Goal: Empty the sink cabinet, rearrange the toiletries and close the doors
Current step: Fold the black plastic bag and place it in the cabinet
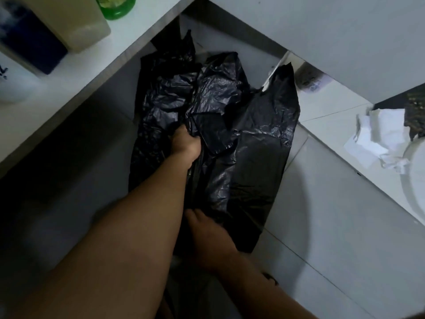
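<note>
Left forearm: nearest the lens, it runs from the lower left up to the middle of the view.
Left hand (185,143): fingers curled into a fold of the black plastic bags (230,143), gripping a bunch of the crumpled film; the fingertips are buried in it.
Right hand (208,236): lower and closer, fingers bent round the bottom edge of the same black plastic, holding it; the thumb lies along the film.
Black plastic bags: a loose, crinkled heap stretching between the two hands and beyond, lying in the gap under the counter (128,49) and over the pale tiled floor (333,226).
Counter: white ledge at upper left, carrying a green bottle (116,6), a cream container (76,24) and a dark blue pack (27,40).
Right side: crumpled white paper (379,139) on a white ledge, well apart from the bags.
</note>
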